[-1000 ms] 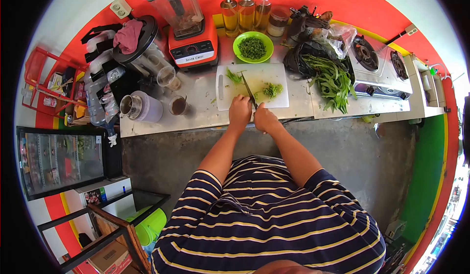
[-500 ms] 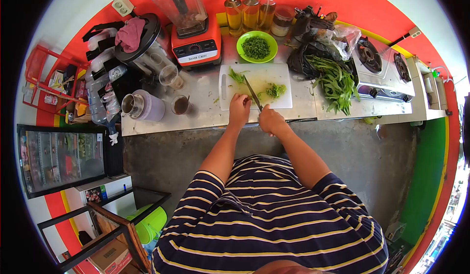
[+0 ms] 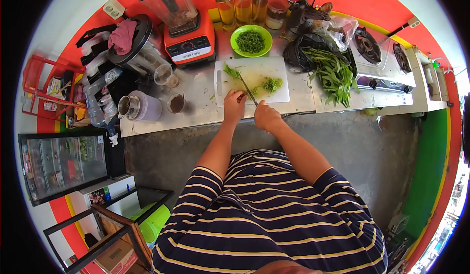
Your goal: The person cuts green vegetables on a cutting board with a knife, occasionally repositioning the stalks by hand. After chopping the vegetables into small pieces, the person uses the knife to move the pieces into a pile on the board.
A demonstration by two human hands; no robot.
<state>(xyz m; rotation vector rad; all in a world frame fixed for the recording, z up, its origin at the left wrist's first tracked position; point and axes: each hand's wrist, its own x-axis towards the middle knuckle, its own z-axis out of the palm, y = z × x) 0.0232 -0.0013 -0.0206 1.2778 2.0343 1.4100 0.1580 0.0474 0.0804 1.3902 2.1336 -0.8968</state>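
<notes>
A white cutting board (image 3: 280, 71) lies on the metal counter. My right hand (image 3: 267, 116) is wrapped round the handle of a knife (image 3: 247, 89), whose blade points up and left across the board. Close to the blade, at the board's front edge, my left hand (image 3: 235, 103) has its fingers bent together; what they hold, if anything, is too small to tell. Leafy green stems (image 3: 232, 71) lie near the knife tip, and a small pile of chopped greens (image 3: 272, 84) is right of the blade. Behind the board stands a green bowl (image 3: 267, 35) with chopped greens.
A red blender (image 3: 190, 44), oil bottles (image 3: 243, 6) and a lidded jar (image 3: 277, 12) stand at the back. Leafy greens (image 3: 338, 78) and a black bag (image 3: 295, 54) lie right, beside a gas stove (image 3: 379, 68). Left are cups (image 3: 176, 103) and a purple container (image 3: 148, 106).
The whole view has shifted slightly, with the counter now a little higher and further left. Both hands stay at the board's front edge, and the knife remains in my right hand.
</notes>
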